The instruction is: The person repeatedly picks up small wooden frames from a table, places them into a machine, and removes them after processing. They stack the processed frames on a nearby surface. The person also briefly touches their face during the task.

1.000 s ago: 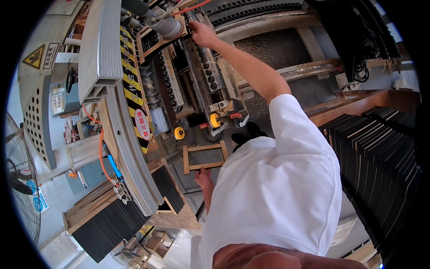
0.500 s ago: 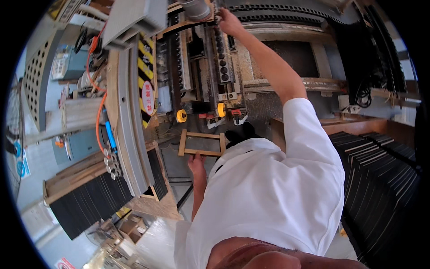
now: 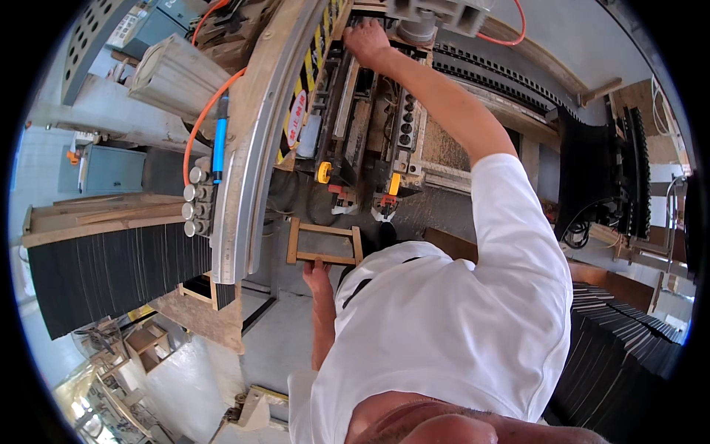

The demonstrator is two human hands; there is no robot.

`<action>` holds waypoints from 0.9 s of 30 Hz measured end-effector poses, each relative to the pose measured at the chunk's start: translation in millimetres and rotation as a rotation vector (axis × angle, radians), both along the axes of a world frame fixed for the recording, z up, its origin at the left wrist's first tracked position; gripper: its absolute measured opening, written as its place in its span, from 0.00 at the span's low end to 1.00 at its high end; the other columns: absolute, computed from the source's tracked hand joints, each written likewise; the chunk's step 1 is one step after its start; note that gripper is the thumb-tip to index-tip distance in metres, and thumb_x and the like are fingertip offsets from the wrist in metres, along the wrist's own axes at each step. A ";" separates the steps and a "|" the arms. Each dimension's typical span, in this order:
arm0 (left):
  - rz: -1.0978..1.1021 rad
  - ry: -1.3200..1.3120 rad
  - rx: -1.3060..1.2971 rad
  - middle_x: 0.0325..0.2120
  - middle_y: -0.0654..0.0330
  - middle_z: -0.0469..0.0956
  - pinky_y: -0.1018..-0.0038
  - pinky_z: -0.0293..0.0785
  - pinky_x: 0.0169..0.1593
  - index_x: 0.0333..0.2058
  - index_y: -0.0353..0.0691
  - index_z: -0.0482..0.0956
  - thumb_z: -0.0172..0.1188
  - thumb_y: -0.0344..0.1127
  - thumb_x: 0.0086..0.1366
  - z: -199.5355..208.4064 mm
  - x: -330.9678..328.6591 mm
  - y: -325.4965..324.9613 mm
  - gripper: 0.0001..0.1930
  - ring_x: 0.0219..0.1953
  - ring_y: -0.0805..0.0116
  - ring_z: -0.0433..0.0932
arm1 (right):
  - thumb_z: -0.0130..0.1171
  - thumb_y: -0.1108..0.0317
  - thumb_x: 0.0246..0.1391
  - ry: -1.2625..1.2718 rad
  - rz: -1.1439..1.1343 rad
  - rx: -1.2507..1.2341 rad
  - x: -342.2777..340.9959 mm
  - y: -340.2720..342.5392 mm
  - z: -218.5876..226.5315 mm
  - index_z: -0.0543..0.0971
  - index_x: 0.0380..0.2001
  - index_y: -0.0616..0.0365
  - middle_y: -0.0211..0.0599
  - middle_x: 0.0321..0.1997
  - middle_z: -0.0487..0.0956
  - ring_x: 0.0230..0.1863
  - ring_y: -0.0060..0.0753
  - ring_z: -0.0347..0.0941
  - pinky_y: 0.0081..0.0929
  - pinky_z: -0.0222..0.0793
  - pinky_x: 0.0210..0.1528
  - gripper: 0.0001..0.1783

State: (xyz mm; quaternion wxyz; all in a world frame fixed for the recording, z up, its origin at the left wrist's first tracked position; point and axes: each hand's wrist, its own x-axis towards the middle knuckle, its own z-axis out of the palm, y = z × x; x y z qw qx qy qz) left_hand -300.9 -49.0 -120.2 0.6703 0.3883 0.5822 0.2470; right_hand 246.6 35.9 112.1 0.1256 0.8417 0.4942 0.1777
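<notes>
Low in front of my body, my left hand (image 3: 318, 277) grips the near bar of a small open wooden frame (image 3: 325, 259), four light wood pieces joined in a rectangle. My right arm stretches forward over a machine with parallel metal rails (image 3: 405, 122). At their far end my right hand (image 3: 367, 44) has its fingers curled down, beside a grey cylinder (image 3: 418, 28). What those fingers touch is hidden. Yellow round knobs (image 3: 323, 172) mark the near ends of the rails.
Left of the rails runs a long metal beam (image 3: 248, 174) with black-and-yellow striping and a blue air tube (image 3: 220, 140). Stacks of dark panels stand at left (image 3: 122, 270) and right (image 3: 614, 355). Black cable chain (image 3: 503, 78) lies at the far right.
My view has turned, so the machine sits differently in it. My right hand has moved from the right side of the grey cylinder to its left. My left hand still holds the wooden frame.
</notes>
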 end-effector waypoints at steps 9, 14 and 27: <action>0.207 -0.012 -0.127 0.42 0.58 0.76 0.68 0.77 0.41 0.47 0.34 0.72 0.52 0.28 0.66 -13.9 -9.3 -23.4 0.12 0.40 0.66 0.77 | 0.58 0.71 0.54 0.167 -0.026 -0.007 61.1 34.0 -30.5 0.76 0.40 0.52 0.43 0.37 0.79 0.40 0.47 0.77 0.50 0.71 0.40 0.09; 0.160 -0.034 -0.078 0.39 0.58 0.76 0.65 0.76 0.46 0.47 0.33 0.71 0.51 0.29 0.64 -9.1 3.1 -13.8 0.13 0.40 0.66 0.77 | 0.58 0.71 0.52 0.109 0.056 0.030 79.0 36.0 -38.4 0.80 0.40 0.46 0.35 0.36 0.82 0.41 0.40 0.79 0.47 0.71 0.39 0.12; 0.157 -0.031 0.033 0.41 0.57 0.76 0.68 0.77 0.41 0.47 0.32 0.71 0.51 0.27 0.65 -10.8 12.0 0.6 0.13 0.41 0.66 0.76 | 0.56 0.73 0.51 0.061 0.107 0.004 65.5 34.9 -27.4 0.78 0.40 0.50 0.39 0.37 0.81 0.41 0.45 0.79 0.47 0.70 0.44 0.12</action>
